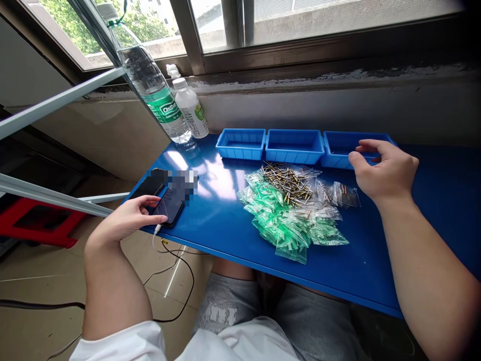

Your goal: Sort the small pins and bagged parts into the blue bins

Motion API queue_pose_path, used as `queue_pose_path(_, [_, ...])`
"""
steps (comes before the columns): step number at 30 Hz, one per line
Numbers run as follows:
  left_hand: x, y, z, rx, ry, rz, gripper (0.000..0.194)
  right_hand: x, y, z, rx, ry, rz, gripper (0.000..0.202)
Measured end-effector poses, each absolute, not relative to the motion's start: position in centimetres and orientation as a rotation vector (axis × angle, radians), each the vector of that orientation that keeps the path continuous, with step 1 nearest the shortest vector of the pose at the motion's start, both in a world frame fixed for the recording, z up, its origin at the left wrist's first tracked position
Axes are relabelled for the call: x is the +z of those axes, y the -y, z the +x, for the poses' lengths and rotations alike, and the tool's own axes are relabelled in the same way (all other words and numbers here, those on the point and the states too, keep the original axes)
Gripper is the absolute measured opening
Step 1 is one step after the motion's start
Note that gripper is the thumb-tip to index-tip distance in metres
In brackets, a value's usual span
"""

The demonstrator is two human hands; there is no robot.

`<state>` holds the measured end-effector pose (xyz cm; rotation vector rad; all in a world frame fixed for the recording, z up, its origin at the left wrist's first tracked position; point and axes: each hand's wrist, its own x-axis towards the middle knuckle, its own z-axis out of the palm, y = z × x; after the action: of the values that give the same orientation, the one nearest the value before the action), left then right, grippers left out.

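Note:
My left hand (131, 215) rests at the near edge of a dark smartphone (172, 204), its thumb stretched over the screen and its fingers apart. A white charging cable (157, 228) leads from the phone. On the right, my right hand (387, 168) is raised by the rightmost blue bin (338, 159), thumb and fingers curved with a gap between them and nothing visible in it. Between the hands lie a pile of thin metal pins with brass-coloured ends (289, 185), many green-printed plastic packets (281, 225) and a clear small bag (346, 195).
Two more blue bins, a left one (240, 145) and a middle one (295, 148), line the wall side of the blue table (218, 210). A large water bottle (161, 103) and a smaller white bottle (191, 110) stand at the back left. Another dark phone (150, 183) lies nearby.

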<state>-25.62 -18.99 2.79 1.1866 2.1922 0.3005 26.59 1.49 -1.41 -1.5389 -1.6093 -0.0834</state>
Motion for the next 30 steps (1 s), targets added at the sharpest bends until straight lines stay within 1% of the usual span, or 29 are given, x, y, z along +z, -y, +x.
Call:
queue_pose_path(6, [2.9,19.0,-25.1,0.377,-2.237,1.179,0.076,-1.0,-1.2,26.4,-0.066,1.613,-1.556,0.052])
queue_pose_path(11, [2.9,19.1,-25.3,0.41,-2.233,1.151,0.07,-0.9,-1.1,26.4,-0.064,1.602,-1.57,0.049])
queue_pose_path(15, [2.9,19.0,-25.5,0.521,-2.289,1.159,0.059,-1.0,-1.1,26.4,-0.065,1.614,-1.56,0.049])
queue_pose_path(19, [2.9,19.0,-25.1,0.582,-2.356,1.277,0.052,-1.1,-1.2,26.4,-0.064,1.616,-1.554,0.049])
queue_pose_path(24, [3.1,18.9,-23.7,0.777,-2.254,1.378,0.039,-1.0,-1.2,26.3,-0.059,1.606,-1.56,0.05])
queue_pose_path(30, [2.9,18.0,-22.6,0.669,-2.232,1.451,0.041,-1.0,-1.1,26.4,-0.051,1.603,-1.55,0.049])
